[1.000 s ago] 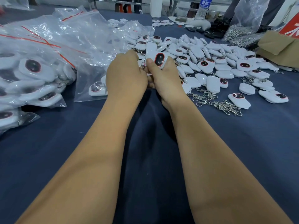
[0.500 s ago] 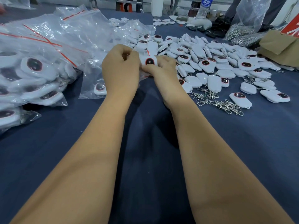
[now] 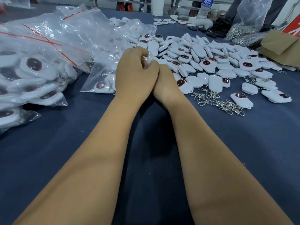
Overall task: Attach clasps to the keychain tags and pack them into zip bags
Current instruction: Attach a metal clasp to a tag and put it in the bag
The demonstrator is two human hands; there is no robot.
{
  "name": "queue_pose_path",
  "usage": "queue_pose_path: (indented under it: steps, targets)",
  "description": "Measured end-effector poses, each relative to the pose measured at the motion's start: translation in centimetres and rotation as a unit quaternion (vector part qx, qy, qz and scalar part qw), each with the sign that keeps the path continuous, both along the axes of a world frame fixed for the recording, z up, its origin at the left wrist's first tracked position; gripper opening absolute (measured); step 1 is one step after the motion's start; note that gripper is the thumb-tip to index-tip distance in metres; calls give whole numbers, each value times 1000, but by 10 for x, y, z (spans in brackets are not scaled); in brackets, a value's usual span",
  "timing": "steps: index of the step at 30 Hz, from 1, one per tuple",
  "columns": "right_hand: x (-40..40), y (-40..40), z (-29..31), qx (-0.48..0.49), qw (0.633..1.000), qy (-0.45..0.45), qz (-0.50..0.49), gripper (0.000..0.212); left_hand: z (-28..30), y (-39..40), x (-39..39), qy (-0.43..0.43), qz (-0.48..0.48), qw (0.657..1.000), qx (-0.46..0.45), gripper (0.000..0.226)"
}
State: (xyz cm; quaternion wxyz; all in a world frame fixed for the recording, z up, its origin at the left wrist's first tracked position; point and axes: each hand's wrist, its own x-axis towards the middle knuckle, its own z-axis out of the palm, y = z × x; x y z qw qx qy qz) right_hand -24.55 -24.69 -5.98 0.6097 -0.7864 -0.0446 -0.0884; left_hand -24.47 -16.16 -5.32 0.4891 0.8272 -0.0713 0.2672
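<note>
Two bare forearms reach forward over a dark blue cloth-covered surface (image 3: 81,151). At their ends the hands meet, pressed side by side. The left hand (image 3: 135,73) has its fingers curled around a small clear zip bag (image 3: 148,60), of which only a crumpled sliver shows between the knuckles. The right hand (image 3: 165,82) sits tucked against and partly behind the left; whether it grips anything cannot be told.

Just right of the hands lies a tangle of silver metal clasps (image 3: 217,101) on the cloth. Beyond it spreads a broad heap of loose white keychain tags (image 3: 209,62), some showing dark oval faces ringed in red, a few already with clasps fitted.

To the left, filled zip bags (image 3: 34,75) with red seal strips are piled up, tags visible through the plastic. One bag (image 3: 101,82) holding a tag lies flat just beside the left hand.

Farther back stand a water bottle (image 3: 205,6), a large clear sack of metal clasps (image 3: 246,23), and crumpled brown paper (image 3: 282,44) at the right edge.
</note>
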Motion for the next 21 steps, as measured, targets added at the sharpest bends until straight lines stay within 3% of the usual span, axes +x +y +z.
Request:
queue_pose_path:
  steps: [2, 6, 9, 13, 18, 21]
  targets:
    - [0, 0, -1, -77, 997, -18, -7, 38, -1, -2, 0, 17, -5, 1000, 9, 23]
    - [2, 0, 0, -93, 988, -60, -104, 19, -2, 1, 3, 73, 16, 997, 36, 25]
    - [5, -8, 1, -155, 962, -69, -212, 33, -5, 2, 4, 76, 60, 984, 151, 18]
    - [6, -17, -3, -357, 900, -7, -249, 44, -9, 2, 2, 95, 88, 963, 238, 8]
    - [6, -14, -7, -406, 885, 5, -226, 51, -14, 4, 7, 82, 86, 970, 212, 25]
    - [6, -16, -6, -396, 886, 5, -240, 52, -10, 4, 5, 5, 46, 989, 139, 35]
